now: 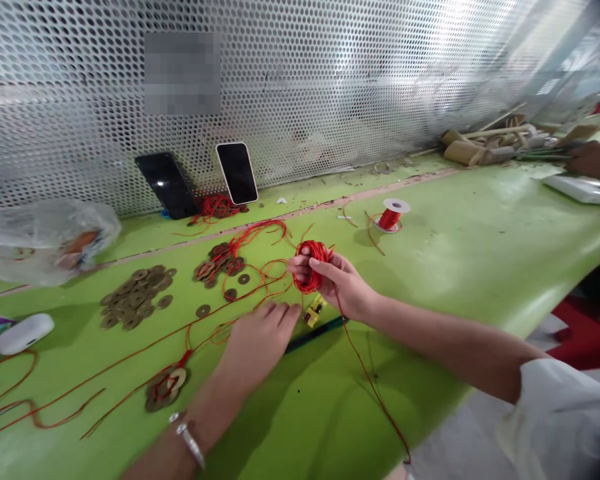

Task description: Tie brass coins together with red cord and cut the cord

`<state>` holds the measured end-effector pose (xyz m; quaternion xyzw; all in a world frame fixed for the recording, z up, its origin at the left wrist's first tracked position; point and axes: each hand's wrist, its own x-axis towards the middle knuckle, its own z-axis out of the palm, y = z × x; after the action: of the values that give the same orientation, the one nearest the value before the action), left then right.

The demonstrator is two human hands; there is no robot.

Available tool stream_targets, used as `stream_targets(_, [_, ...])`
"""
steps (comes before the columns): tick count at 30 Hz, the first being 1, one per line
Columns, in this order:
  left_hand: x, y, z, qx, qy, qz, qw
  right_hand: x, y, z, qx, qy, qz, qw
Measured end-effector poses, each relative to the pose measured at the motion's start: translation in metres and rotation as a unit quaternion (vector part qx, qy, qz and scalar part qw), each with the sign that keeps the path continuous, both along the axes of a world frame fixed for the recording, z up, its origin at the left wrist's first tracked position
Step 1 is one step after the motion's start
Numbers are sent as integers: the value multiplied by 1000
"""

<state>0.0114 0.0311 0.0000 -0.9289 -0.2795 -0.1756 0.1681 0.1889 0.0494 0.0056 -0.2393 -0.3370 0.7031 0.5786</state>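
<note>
Fingers of my right hand (347, 283) are wrapped round a coil of red cord (310, 267), held above the green table (430, 233). A single strand of the cord hangs down from it past the table's front edge. My left hand (263, 340) is low over the table, palm down, its fingers bent and their tips hidden. Between the hands lie a small yellow object (314, 311) and a dark green stick (315, 335). Left of my left hand is a cluster of bronze coins (165, 388) knotted with red cord.
Loose coins (137, 297), coins with red cord (220, 263) and a spool (391, 217) lie further back. Two phones (237, 173) lean on the mesh panel (305, 80). A plastic bag (50, 240) is at left; another person's hand (595, 162) is at far right.
</note>
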Motion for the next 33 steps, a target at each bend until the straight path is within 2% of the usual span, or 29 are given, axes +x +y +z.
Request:
stream_targets(2, [3,-5,-1,18,8,-22,1000,0,2,-2,34,-58,-35,997])
stream_targets(4, [5,-8,1,21,-1,-39,999,0,2,-3,61,-115,-39,991])
stream_targets(8, [4,-10,10,26,-36,-72,996,-2,-2,-7,97,-223,28,970])
stream_targets(14, [-5,-3,25,40,-90,-57,994,-5,-10,-12,128,-333,87,930])
stream_targets(16, [-6,0,26,33,-113,-47,992,-5,-11,-11,128,-326,114,930])
stream_targets(21, [-7,4,25,-12,-156,-8,988,-7,-13,-7,77,-212,218,950])
stream_targets(26, [-9,5,23,-38,-174,27,984,-6,-13,-5,31,-127,224,966])
stream_targets(30, [-9,4,22,-22,-163,31,986,-5,-14,-2,72,-159,234,956])
stream_targets(33, [-9,5,21,-11,-159,19,987,-4,-14,-1,62,-167,228,957])
